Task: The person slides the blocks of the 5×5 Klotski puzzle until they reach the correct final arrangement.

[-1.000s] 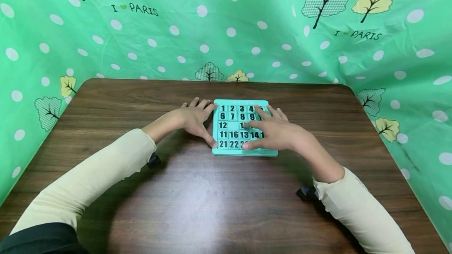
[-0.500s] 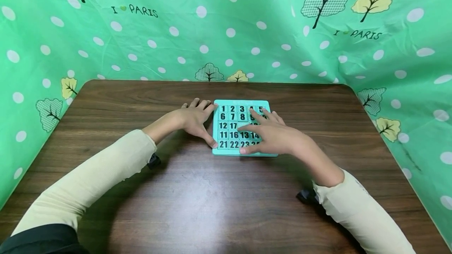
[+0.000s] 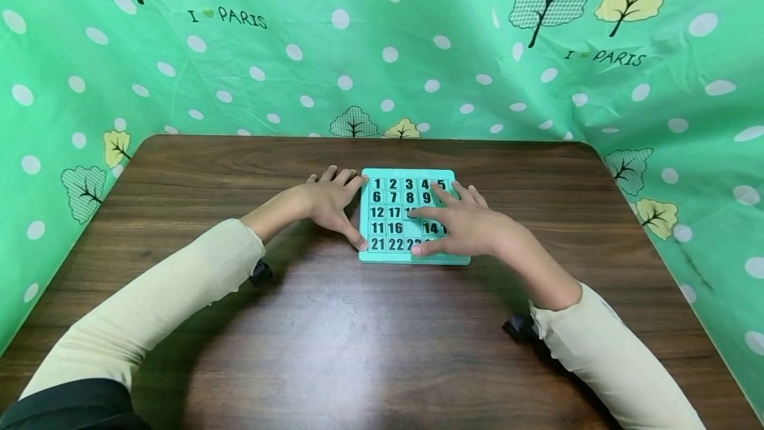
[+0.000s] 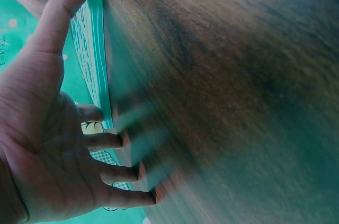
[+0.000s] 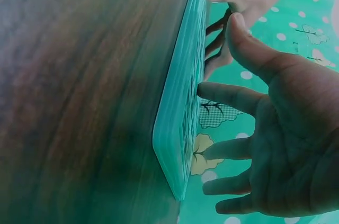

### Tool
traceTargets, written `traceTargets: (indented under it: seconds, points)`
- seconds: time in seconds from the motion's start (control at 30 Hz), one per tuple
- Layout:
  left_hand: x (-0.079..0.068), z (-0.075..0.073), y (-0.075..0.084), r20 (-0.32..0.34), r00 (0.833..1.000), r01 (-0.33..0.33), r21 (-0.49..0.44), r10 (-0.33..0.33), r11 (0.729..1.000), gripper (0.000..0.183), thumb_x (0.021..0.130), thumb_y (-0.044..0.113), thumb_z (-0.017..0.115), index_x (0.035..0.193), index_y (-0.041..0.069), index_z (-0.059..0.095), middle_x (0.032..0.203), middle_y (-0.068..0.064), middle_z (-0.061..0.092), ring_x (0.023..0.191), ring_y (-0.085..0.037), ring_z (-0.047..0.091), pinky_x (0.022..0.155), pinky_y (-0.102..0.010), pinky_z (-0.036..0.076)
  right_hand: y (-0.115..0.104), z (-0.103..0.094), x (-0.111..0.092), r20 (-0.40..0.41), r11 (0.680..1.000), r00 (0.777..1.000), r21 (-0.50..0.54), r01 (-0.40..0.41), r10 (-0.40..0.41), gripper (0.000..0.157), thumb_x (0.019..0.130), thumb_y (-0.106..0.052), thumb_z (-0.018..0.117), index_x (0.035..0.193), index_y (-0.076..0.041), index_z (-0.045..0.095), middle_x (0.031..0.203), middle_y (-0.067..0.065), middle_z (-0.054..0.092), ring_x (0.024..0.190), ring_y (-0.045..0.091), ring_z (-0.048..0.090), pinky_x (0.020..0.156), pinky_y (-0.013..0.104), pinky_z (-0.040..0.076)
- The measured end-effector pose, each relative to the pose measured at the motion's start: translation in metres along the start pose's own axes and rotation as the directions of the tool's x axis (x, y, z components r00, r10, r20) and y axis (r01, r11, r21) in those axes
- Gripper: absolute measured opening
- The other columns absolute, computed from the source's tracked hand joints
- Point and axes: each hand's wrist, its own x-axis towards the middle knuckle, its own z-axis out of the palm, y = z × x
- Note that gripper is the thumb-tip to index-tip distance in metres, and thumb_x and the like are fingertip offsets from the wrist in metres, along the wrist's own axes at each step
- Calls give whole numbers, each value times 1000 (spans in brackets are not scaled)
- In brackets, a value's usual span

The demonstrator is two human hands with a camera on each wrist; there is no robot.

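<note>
Nearest the viewer, two cream sleeves (image 3: pixel 143 310) reach forward over the brown wooden table (image 3: pixel 358 350) toward a teal number puzzle (image 3: pixel 394 217) lying flat a little beyond the table's middle.

The left hand (image 3: pixel 325 201) rests at the puzzle's left edge, fingers straight and spread on the table, with the thumb (image 4: pixel 61 15) pressed against the frame's near-left corner to steady it. It grips nothing.

The right hand (image 3: pixel 465 224) lies over the right half of the puzzle, open, fingers stretched out. Its forefinger (image 5: pixel 228 97) touches a tile near the middle of the third row, and the thumb sits at the near edge by the bottom row.

Judging by the tiles that show, the top two rows read in order from 1 to 9, so that part looks done. Below, 12 and 17 stand side by side, then 11 and 16, with 14 further right, so the middle rows look unsorted. The bottom row begins 21, 22; the rest is hidden under the hand.

Behind the far edge of the table hangs a green cloth (image 3: pixel 382 52) with dots and trees.
</note>
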Motion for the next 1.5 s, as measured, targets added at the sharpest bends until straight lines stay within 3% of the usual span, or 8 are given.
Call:
traceTargets:
  seconds: [0.13, 0.33, 0.5, 0.67, 1.0, 1.1, 1.33, 1.5]
  points:
    - [-11, -6, 8, 10, 1000, -9, 0, 9, 1000, 150, 77, 86, 86, 184, 22, 2, 192, -16, 2, 176, -53, -3, 137, -80, 11, -5, 1, 0, 4, 1000, 1000, -10, 28, -28, 78, 101, -70, 73, 168, -33, 56, 189, 25, 13, 173, 62, 4, 137, 80, 4]
    - [-3, -2, 2, -2, 1000, -10, 8, 10, 1000, 158, 70, 95, 84, 184, 23, 2, 192, -16, 4, 176, -54, -1, 135, -83, 13, -14, 8, -7, 43, 996, 995, 10, 90, -90, 78, 100, -75, 71, 168, -40, 55, 190, 21, 12, 174, 61, 3, 137, 81, 6]
    - [4, 2, -2, -7, 1000, -16, 4, 16, 1000, 165, 62, 104, 79, 184, 27, -1, 192, -15, 2, 176, -54, -2, 134, -85, 14, -4, 6, -16, 29, 998, 998, 28, 54, -55, 75, 100, -73, 73, 165, -39, 59, 189, 23, 15, 173, 63, 5, 136, 81, 4]
    - [-3, -2, 4, -1, 1000, -22, 2, 22, 1000, 164, 64, 100, 83, 184, 24, 0, 192, -16, 2, 176, -55, -3, 133, -85, 12, 3, 0, -23, 10, 999, 999, 34, 36, -36, 71, 101, -71, 73, 161, -35, 65, 187, 27, 20, 171, 66, 7, 135, 83, 7]
    - [2, 2, -3, -11, 1000, -19, 27, 19, 999, 165, 63, 104, 79, 184, 24, -1, 192, -16, 4, 175, -56, 2, 132, -86, 17, -8, 1, 10, 24, 999, 999, 7, 32, -32, 87, 100, -70, 74, 175, -36, 44, 191, 21, 6, 174, 59, 1, 139, 78, 5]
    - [0, 0, 0, 1, 1000, -20, 23, 20, 1000, 163, 64, 102, 80, 184, 25, -1, 192, -16, 4, 176, -54, 0, 133, -85, 15, -9, 2, 13, 41, 1000, 999, 0, 22, -22, 87, 101, -70, 73, 175, -37, 44, 191, 21, 6, 174, 59, 0, 138, 78, 5]
    - [14, 9, -9, -6, 1000, -4, 37, 4, 999, 166, 62, 105, 78, 183, 29, -5, 193, -11, 0, 177, -51, -3, 134, -84, 14, -13, 7, -2, 60, 998, 996, 19, 67, -68, 83, 100, -74, 72, 172, -38, 50, 190, 22, 12, 174, 60, 2, 136, 81, 6]
    - [10, 6, -7, 1, 1000, -12, 38, 12, 999, 166, 63, 104, 79, 184, 27, -5, 192, -14, 0, 176, -54, -2, 133, -85, 14, -8, 4, -11, 35, 997, 997, 42, 70, -71, 82, 100, -73, 72, 170, -35, 53, 190, 22, 12, 174, 60, 2, 137, 80, 5]
